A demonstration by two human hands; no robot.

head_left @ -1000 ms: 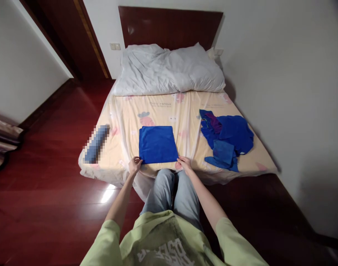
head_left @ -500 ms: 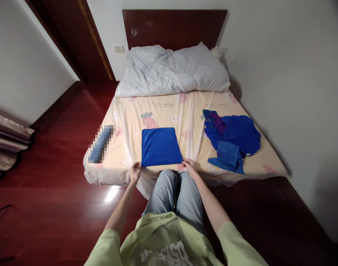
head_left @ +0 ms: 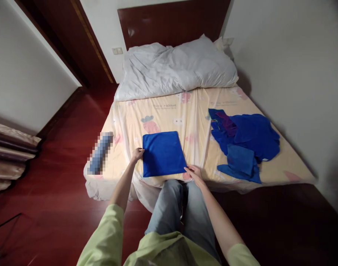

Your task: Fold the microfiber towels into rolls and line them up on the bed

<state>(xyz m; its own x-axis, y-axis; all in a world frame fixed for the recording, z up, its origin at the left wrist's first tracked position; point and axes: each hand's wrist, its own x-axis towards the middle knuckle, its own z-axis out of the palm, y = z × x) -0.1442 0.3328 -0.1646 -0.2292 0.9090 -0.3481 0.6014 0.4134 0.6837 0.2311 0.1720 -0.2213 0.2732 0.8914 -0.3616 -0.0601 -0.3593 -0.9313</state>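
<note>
Folded blue cloth [head_left: 163,153] lies flat on the bed [head_left: 185,111], centred near the foot edge, 1 neat square w/ its near edge almost at the mattress rim.

L hand [head_left: 137,153] sits at the cloth's L edge, about halfway up. Its fingers [head_left: 141,149] are curled & touching that edge. Can't tell if they actually pinch the fabric or just rest against it.

R hand [head_left: 195,171] is at the cloth's near R corner, close to the foot edge of the bed. Its fingers [head_left: 188,169] point at the corner & touch it. Grip not clear from this angle either. So the cloth spans btwn the 2 hands, L hand further up the bed than the R.

Loose pile of blue cloths [head_left: 246,142] on the R side of the bed, well apart from the folded one. White duvet [head_left: 177,66] bunched at the head end, against the dark headboard [head_left: 171,22]. A blurred-out item [head_left: 99,153] lies at the bed's L edge. Person's knees in jeans [head_left: 171,207] press against the foot of the bed.
</note>
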